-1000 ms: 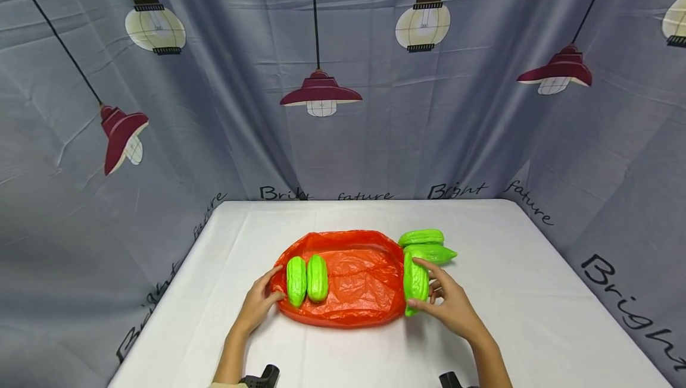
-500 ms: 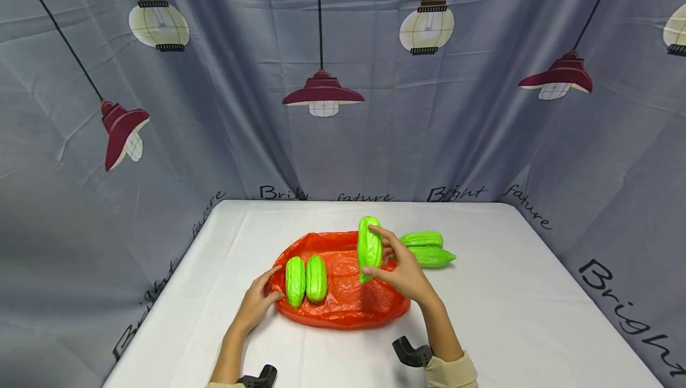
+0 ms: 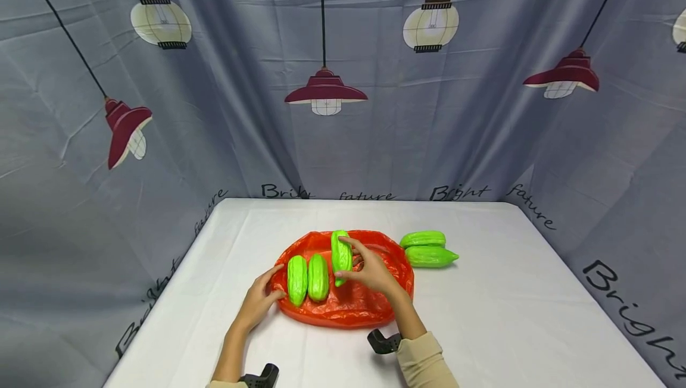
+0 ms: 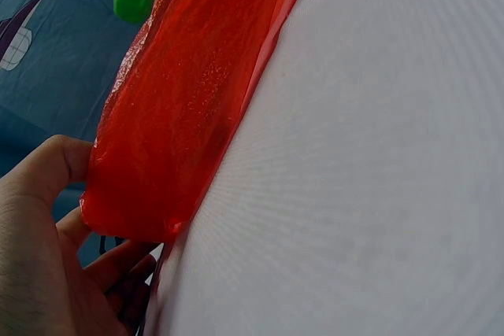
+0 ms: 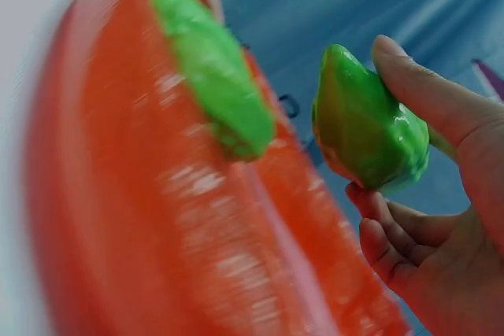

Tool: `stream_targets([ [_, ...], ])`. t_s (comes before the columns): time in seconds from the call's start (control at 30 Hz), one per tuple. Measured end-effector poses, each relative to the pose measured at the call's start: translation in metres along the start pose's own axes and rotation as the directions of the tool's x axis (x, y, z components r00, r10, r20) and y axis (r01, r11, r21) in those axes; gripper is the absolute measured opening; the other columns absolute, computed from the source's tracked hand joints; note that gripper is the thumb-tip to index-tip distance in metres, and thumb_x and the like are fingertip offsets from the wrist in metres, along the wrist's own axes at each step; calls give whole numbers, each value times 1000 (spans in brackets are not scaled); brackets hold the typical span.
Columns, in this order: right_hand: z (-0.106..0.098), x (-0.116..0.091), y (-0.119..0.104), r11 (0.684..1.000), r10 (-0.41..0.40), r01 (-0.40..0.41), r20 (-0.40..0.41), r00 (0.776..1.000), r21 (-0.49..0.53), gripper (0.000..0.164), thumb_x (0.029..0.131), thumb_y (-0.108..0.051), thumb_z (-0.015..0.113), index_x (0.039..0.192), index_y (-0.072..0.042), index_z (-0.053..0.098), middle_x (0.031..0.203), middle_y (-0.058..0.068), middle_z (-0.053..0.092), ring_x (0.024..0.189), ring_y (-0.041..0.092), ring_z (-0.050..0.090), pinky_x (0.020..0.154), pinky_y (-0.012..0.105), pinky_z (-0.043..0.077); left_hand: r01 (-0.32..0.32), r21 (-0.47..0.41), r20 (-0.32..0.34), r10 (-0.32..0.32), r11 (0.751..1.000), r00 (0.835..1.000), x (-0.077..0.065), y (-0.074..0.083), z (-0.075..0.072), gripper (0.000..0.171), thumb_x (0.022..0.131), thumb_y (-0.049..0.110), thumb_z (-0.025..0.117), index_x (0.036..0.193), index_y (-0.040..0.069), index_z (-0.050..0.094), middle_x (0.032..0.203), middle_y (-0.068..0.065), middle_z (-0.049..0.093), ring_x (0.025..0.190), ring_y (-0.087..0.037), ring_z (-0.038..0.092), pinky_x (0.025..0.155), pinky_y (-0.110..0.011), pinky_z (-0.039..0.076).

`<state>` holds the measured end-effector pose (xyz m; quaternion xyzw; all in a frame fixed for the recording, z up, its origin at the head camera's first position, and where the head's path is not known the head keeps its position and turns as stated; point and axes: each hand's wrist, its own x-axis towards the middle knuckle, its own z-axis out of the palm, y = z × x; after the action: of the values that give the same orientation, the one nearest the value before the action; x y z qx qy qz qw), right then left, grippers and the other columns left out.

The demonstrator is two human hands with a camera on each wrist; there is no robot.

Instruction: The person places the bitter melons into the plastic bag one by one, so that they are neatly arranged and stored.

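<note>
My right hand (image 3: pixel 370 269) grips a bright green bitter melon (image 3: pixel 341 257) between thumb and fingers, holding it above the middle of a red plastic bag (image 3: pixel 370 310) spread wide on the table. In the right wrist view, this melon (image 5: pixel 370 123) shows end-on in the hand (image 5: pixel 441 249). Two more bitter melons lie side by side in the bag's left part, one at the left (image 3: pixel 297 281) and one to its right (image 3: pixel 318 278). At the bag's left end, my left hand (image 3: pixel 259 299) holds the rim; the left wrist view shows thumb and fingers (image 4: pixel 71 163) around that end.
Right of the bag, two bitter melons lie crosswise on the white table (image 3: pixel 509 304), one behind (image 3: pixel 423 238) and one in front (image 3: pixel 431 256). A grey curtain (image 3: pixel 364 150) printed with lamps hangs behind the table.
My right hand has carried the bitter melon left, from the bag's right edge to over its middle. The left hand stays at the bag's left rim.
</note>
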<state>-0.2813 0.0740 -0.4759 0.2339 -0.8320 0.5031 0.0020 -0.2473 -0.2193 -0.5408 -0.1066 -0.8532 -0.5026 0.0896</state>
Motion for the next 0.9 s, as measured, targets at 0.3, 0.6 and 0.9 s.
stream_targets([
  [0.3, 13, -2, 26, 996, 63, -59, 56, 996, -65, 78, 71, -32, 77, 139, -21, 40, 115, 10, 57, 100, 24, 56, 79, 37, 46, 6, 4, 0, -6, 1000, 1000, 0, 0, 0, 59, 76, 12, 66, 133, 12, 50, 133, -17, 46, 125, -36, 37, 102, -54, 26],
  [0.6, 21, -3, 29, 997, 65, -60, 98, 993, -55, 77, 72, -27, 78, 139, -17, 41, 91, 5, 57, 73, 18, 52, 61, 26, 45, 22, -3, 2, -22, 1000, 1000, -1, 1, 1, 59, 76, 11, 65, 133, 12, 50, 134, -17, 45, 126, -36, 36, 102, -55, 24],
  [0.9, 23, -4, 28, 995, 52, -43, 98, 994, -89, 77, 72, -28, 77, 139, -13, 41, 103, 9, 54, 67, 13, 52, 57, 24, 46, -17, 14, -17, 18, 1000, 1000, -1, 1, 2, 58, 75, 11, 64, 132, 10, 50, 131, -18, 48, 123, -39, 39, 100, -57, 26],
])
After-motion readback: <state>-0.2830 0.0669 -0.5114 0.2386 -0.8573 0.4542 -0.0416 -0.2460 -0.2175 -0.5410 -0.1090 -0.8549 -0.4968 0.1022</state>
